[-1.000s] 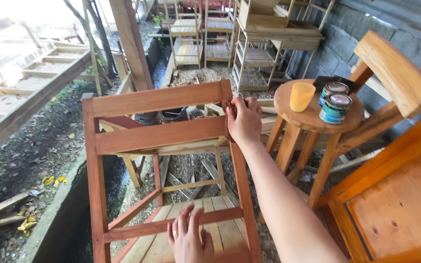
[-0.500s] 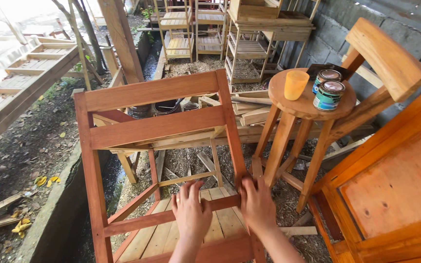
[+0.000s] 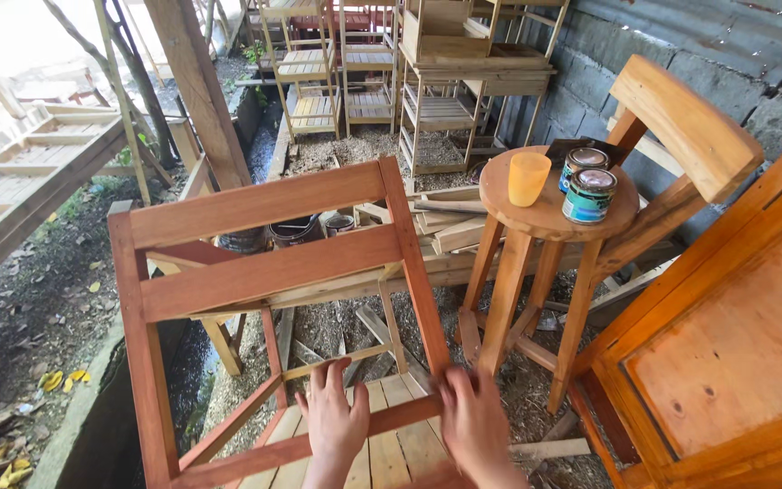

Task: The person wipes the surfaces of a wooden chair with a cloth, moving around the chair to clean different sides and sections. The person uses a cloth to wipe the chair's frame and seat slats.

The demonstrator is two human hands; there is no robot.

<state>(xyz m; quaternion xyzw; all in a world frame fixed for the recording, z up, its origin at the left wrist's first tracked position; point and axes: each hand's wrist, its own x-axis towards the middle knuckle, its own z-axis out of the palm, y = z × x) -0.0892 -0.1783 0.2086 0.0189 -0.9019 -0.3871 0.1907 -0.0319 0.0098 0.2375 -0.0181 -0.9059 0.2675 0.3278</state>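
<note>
While both hands rested on the red-brown chair (image 3: pixel 273 263), neither closed around it. The left hand (image 3: pixel 332 421) lay flat, fingers spread, on its lower rail; the right hand (image 3: pixel 472 421), blurred, pressed the post.

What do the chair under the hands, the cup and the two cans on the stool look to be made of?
Chair: wood with a reddish-brown stain, grain visible; its seat slats look paler, perhaps unstained. Cup: translucent orange, probably plastic. Two cans: likely metal, with shiny lids and printed sides. Stool: light, seemingly unstained wood.

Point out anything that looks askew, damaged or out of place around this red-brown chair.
Loose planks lie in an untidy heap on the ground behind the chair, and shavings litter the floor. The orange cup and two tins stand upright on the stool; nothing spilled. Both hands, left hand and right hand, rest on the chair's lower rail.
</note>
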